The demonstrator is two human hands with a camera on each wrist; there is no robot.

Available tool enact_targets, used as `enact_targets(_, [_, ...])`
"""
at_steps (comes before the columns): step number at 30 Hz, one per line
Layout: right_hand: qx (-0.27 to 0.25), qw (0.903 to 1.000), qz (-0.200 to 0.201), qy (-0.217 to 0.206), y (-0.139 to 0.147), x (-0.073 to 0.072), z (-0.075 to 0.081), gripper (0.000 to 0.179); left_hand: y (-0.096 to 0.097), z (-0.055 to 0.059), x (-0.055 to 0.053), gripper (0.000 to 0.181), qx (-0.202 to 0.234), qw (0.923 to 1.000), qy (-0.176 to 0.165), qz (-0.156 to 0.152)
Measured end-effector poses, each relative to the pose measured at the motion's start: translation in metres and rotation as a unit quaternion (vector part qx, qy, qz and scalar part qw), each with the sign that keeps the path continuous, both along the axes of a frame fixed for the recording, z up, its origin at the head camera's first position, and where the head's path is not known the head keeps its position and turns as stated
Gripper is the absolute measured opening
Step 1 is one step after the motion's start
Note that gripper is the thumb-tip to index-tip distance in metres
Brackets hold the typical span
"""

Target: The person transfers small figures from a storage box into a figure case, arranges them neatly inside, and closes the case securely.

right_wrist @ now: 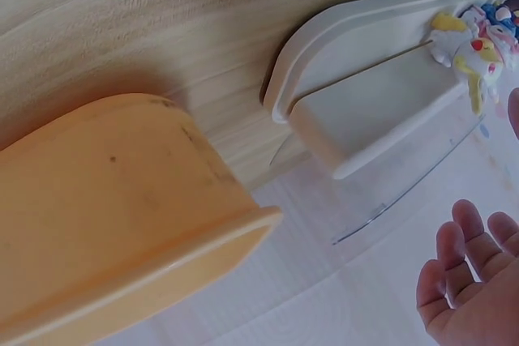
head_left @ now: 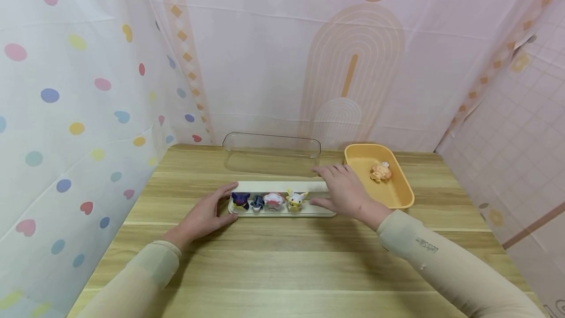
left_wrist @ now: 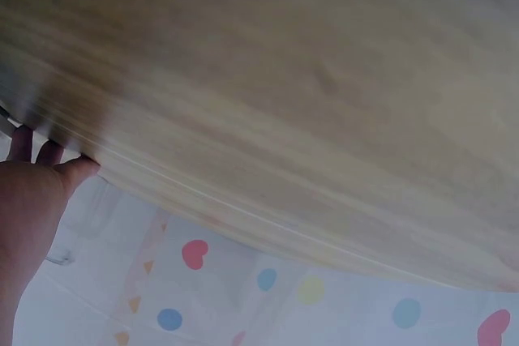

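A long cream display stand point(head_left: 265, 187) with a raised step lies on the wooden table. Several small figures stand in a row on it: a dark purple one point(head_left: 240, 200), a small dark blue one point(head_left: 257, 203), a pink-and-white one point(head_left: 273, 201) and a white-and-yellow one point(head_left: 295, 200). My left hand point(head_left: 207, 214) grips the stand's left end, thumb at the front corner and fingers at the back. Above the right end is my right hand point(head_left: 346, 191), fingers loosely spread and holding nothing. In the right wrist view that hand point(right_wrist: 478, 281) shows apart from the stand point(right_wrist: 365, 111).
Behind the stand sits a clear plastic cover point(head_left: 271, 136). An orange bin point(head_left: 403, 188) stands at the right, close to my right forearm, with an orange figure point(head_left: 380, 172) inside. Patterned curtains point(head_left: 256, 63) border the table's back and sides.
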State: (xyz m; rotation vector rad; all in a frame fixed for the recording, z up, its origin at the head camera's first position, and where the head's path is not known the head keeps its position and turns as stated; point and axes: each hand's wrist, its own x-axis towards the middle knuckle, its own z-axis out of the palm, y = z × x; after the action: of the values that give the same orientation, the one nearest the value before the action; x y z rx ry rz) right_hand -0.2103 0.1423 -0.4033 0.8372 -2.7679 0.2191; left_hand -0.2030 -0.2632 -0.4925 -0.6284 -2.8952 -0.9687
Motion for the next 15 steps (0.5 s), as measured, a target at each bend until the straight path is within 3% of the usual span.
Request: enact_targets(15, [-0.027,0.9991,-0.024,-0.021,0.012,0.0,0.011,0.086,0.001,0.002,0.0,0.087,-0.005,0.9999,-0.011,-0.002])
